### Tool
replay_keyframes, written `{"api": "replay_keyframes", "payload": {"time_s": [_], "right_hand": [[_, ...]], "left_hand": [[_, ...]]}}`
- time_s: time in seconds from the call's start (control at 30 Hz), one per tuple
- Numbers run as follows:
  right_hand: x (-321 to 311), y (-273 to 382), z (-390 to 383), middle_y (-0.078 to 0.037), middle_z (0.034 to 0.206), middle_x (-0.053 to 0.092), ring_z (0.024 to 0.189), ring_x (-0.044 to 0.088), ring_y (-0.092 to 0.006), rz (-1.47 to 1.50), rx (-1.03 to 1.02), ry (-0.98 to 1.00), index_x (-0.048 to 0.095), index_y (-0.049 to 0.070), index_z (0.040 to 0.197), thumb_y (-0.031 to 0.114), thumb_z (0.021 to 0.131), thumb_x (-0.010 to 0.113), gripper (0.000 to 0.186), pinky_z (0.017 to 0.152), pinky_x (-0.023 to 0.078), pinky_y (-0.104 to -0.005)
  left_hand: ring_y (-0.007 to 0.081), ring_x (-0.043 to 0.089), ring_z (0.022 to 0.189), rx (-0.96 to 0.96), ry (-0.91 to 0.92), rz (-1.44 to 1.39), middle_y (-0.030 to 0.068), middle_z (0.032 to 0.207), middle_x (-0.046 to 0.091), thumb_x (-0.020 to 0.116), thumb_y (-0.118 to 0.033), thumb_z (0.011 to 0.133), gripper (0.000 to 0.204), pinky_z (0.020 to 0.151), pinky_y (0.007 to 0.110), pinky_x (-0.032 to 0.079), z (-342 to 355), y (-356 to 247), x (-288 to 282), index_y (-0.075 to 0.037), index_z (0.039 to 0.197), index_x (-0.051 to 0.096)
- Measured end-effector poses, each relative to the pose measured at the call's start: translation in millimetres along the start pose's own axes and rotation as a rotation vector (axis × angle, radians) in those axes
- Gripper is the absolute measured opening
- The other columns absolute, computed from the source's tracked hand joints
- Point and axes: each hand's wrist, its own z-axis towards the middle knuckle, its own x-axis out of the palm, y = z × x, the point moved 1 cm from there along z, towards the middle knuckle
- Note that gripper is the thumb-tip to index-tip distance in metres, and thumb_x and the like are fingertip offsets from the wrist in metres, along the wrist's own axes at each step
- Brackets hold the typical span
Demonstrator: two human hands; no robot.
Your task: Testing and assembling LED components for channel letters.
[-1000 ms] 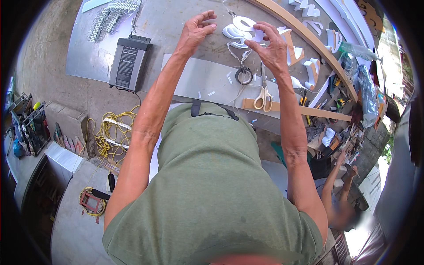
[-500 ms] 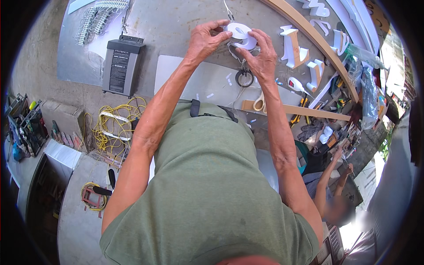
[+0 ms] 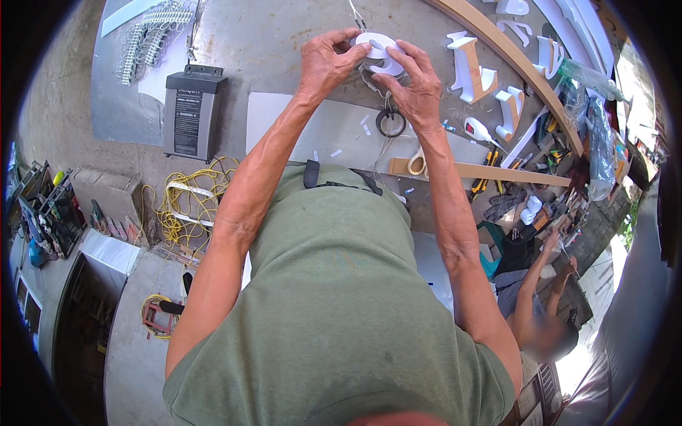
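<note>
Between my two hands is a white curved piece shaped like a letter (image 3: 376, 44), with a rounded top and an open lower curl. My left hand (image 3: 330, 60) pinches its left edge with thumb and fingers. On the other edge, my right hand (image 3: 414, 84) grips with the fingers over the top and the thumb lower down. Thin pale wires (image 3: 357, 15) run from behind the piece toward the far side. Just below it a roll of black tape (image 3: 391, 122) lies on the work surface. The handles of a pair of scissors (image 3: 417, 162) show beside my right forearm.
A grey power supply box (image 3: 192, 113) stands at left, near strings of small modules (image 3: 150, 39). Several white-and-brown letter shells (image 3: 470, 69) lie at right, inside a long curved brown strip (image 3: 511, 53). A glue bottle (image 3: 477, 130) sits nearby. Another person (image 3: 529, 298) works at lower right.
Both hands and the white piece have shifted slightly left and up in the picture, keeping the same grip. The surroundings have shifted a little with the view.
</note>
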Motion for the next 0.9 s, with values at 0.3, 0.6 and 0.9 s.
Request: {"api": "replay_keyframes", "payload": {"time_s": [0.3, 0.6, 0.9], "right_hand": [[0.5, -9.4, 0.7, -0.015, 0.136, 0.060, 0.117, 0.064, -0.0339, 0.064, -0.075, 0.031, 0.068, 0.011, 0.122, 0.016, 0.074, 0.087, 0.052, 0.095, 0.057, -0.0419], [-28.0, 28.2, 5.9, -0.016, 0.113, 0.070, 0.107, 0.068, -0.0214, 0.767, 0.495, 0.246, 0.066, -0.003, 0.122, 0.013, 0.079, 0.086, 0.050, 0.088, 0.057, -0.0340], [-56.8, 112.6, -28.7, -0.019, 0.117, 0.069, 0.108, 0.067, -0.0211, 1.196, 0.590, 0.263, 0.063, -0.007, 0.125, 0.008, 0.078, 0.088, 0.055, 0.094, 0.055, -0.0339]], "left_hand": [[0.0113, 0.065, 0.073, -0.079, -0.007, -0.042, 0.0053, 0.080, 0.073, 0.081, -0.033, 0.082, 0.041, 0.069, 0.027, 0.054, -3.2, -5.7, 7.7, -0.006, 0.113, 0.077], [0.0160, 0.068, 0.093, -0.145, 0.186, -0.443, 0.0088, 0.103, 0.074, 0.075, -0.039, 0.089, 0.051, 0.086, 0.031, 0.053, -13.8, -18.7, -20.1, 0.001, 0.121, 0.071], [0.0306, 0.057, 0.128, -0.020, 0.316, -0.952, 0.0224, 0.135, 0.058, 0.063, -0.056, 0.094, 0.081, 0.109, 0.045, 0.047, -97.5, -82.7, -49.2, 0.006, 0.144, 0.044]]}}
